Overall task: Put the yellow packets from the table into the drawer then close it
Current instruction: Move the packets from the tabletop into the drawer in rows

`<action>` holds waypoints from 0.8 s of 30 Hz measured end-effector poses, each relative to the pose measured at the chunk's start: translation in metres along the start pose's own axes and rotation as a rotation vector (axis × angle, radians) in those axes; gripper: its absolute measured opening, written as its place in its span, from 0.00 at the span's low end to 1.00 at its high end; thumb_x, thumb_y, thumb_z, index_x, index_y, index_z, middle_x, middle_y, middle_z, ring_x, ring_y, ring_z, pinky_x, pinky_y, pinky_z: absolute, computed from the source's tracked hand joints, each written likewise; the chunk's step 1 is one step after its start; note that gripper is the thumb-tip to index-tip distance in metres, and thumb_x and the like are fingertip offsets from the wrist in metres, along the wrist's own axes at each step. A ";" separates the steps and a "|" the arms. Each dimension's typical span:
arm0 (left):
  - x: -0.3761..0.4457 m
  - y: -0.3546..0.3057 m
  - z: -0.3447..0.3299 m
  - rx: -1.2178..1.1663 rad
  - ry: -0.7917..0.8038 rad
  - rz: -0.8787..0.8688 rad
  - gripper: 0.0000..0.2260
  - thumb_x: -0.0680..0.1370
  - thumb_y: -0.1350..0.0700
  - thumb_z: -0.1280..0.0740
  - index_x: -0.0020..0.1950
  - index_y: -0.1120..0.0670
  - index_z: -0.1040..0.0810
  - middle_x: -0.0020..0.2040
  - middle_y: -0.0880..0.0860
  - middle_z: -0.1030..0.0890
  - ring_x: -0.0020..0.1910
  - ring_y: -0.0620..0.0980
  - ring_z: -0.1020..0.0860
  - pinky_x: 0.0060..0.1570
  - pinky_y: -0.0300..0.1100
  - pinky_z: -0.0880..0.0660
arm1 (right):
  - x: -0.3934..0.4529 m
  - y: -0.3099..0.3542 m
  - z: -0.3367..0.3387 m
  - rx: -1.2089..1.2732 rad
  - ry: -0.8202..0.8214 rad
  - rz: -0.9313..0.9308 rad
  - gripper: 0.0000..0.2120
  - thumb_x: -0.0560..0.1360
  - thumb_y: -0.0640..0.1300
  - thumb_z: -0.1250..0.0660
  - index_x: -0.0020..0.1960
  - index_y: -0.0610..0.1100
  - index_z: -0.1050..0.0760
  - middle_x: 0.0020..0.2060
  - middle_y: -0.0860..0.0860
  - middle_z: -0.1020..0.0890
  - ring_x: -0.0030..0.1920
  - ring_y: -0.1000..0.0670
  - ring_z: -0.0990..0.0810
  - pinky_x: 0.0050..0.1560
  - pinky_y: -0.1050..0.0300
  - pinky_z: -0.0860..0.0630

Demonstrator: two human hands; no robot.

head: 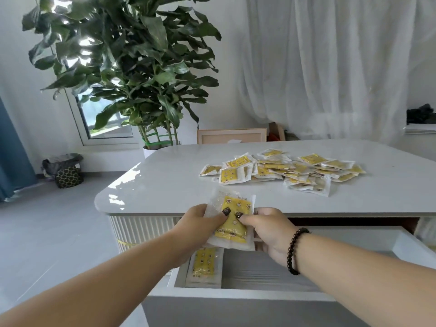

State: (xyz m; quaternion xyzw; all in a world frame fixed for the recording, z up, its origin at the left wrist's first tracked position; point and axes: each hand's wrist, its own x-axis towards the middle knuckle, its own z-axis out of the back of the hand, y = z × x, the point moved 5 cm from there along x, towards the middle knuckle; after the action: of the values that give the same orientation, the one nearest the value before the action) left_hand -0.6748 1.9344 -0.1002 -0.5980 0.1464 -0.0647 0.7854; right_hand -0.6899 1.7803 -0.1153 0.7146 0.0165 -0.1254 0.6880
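Both my hands hold a small stack of yellow packets (pixel 232 226) over the open drawer (pixel 236 295), just in front of the table edge. My left hand (pixel 200 223) grips the stack's left side and my right hand (pixel 269 228) grips its right side, both thumbs pressed on top. Inside the drawer, at its left end, lies a pile of yellow packets (pixel 204 265). Several more yellow packets (pixel 283 169) lie scattered in a heap on the white table (pixel 165 182), to the right of its middle.
A large potted plant (pixel 132 74) stands behind the table's left corner. A chair back (pixel 232 136) shows at the far edge. On the floor at left sits a dark basket (pixel 68 174). White curtains hang behind. The drawer's front panel (pixel 247 312) juts toward me.
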 end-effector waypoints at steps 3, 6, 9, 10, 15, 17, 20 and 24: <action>0.009 0.011 0.004 0.102 -0.057 0.057 0.09 0.79 0.52 0.33 0.51 0.57 0.19 0.48 0.59 0.15 0.46 0.55 0.16 0.50 0.53 0.19 | 0.020 -0.012 -0.005 -0.133 -0.029 -0.012 0.08 0.73 0.36 0.31 0.51 0.34 0.23 0.43 0.41 0.17 0.40 0.45 0.17 0.44 0.52 0.20; 0.016 0.018 0.016 0.163 -0.075 0.113 0.07 0.80 0.56 0.35 0.49 0.58 0.20 0.48 0.59 0.16 0.44 0.53 0.16 0.38 0.45 0.17 | 0.048 -0.023 0.000 -0.284 -0.055 -0.072 0.12 0.69 0.37 0.30 0.50 0.33 0.23 0.49 0.38 0.17 0.48 0.41 0.17 0.54 0.43 0.21; 0.020 0.024 0.033 0.262 -0.087 0.120 0.04 0.80 0.58 0.37 0.49 0.56 0.23 0.45 0.56 0.16 0.42 0.50 0.16 0.38 0.42 0.18 | 0.068 -0.039 0.015 -0.574 -0.047 -0.173 0.07 0.72 0.37 0.31 0.38 0.40 0.29 0.45 0.44 0.21 0.47 0.46 0.21 0.52 0.54 0.22; 0.022 0.026 0.038 0.290 -0.086 0.121 0.04 0.80 0.58 0.37 0.50 0.55 0.23 0.45 0.56 0.16 0.42 0.50 0.16 0.39 0.42 0.18 | 0.071 -0.045 0.021 -0.690 -0.050 -0.219 0.11 0.73 0.38 0.32 0.36 0.42 0.33 0.41 0.46 0.24 0.44 0.48 0.24 0.47 0.58 0.23; 0.026 0.036 0.053 0.405 -0.059 0.153 0.04 0.79 0.59 0.37 0.51 0.54 0.23 0.45 0.55 0.15 0.40 0.48 0.16 0.40 0.42 0.19 | 0.091 -0.074 0.030 -1.014 -0.081 -0.321 0.16 0.78 0.42 0.38 0.33 0.44 0.38 0.32 0.52 0.33 0.33 0.57 0.32 0.29 0.68 0.34; 0.027 0.038 0.056 0.424 -0.060 0.153 0.05 0.79 0.59 0.37 0.53 0.55 0.23 0.45 0.54 0.15 0.40 0.47 0.16 0.40 0.41 0.19 | 0.099 -0.087 0.025 -1.084 -0.015 -0.359 0.16 0.78 0.41 0.38 0.34 0.44 0.38 0.32 0.53 0.34 0.30 0.58 0.35 0.27 0.68 0.36; 0.028 0.038 0.060 0.426 -0.059 0.152 0.05 0.79 0.59 0.37 0.53 0.54 0.23 0.45 0.53 0.15 0.41 0.47 0.16 0.41 0.42 0.19 | 0.111 -0.101 0.015 -1.262 0.125 -0.334 0.17 0.79 0.42 0.40 0.33 0.46 0.41 0.32 0.52 0.37 0.31 0.58 0.38 0.29 0.65 0.36; 0.031 0.035 0.062 0.421 -0.058 0.145 0.05 0.79 0.59 0.37 0.52 0.53 0.23 0.44 0.52 0.15 0.44 0.48 0.15 0.44 0.43 0.19 | 0.108 -0.097 -0.002 -1.522 0.325 -0.261 0.11 0.82 0.42 0.45 0.58 0.39 0.27 0.56 0.43 0.23 0.59 0.49 0.24 0.38 0.70 0.33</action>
State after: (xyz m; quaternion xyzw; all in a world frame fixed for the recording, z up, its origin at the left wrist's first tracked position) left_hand -0.6287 1.9922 -0.1235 -0.4104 0.1496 -0.0198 0.8993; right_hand -0.6040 1.7716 -0.2318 0.0490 0.2818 -0.0534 0.9567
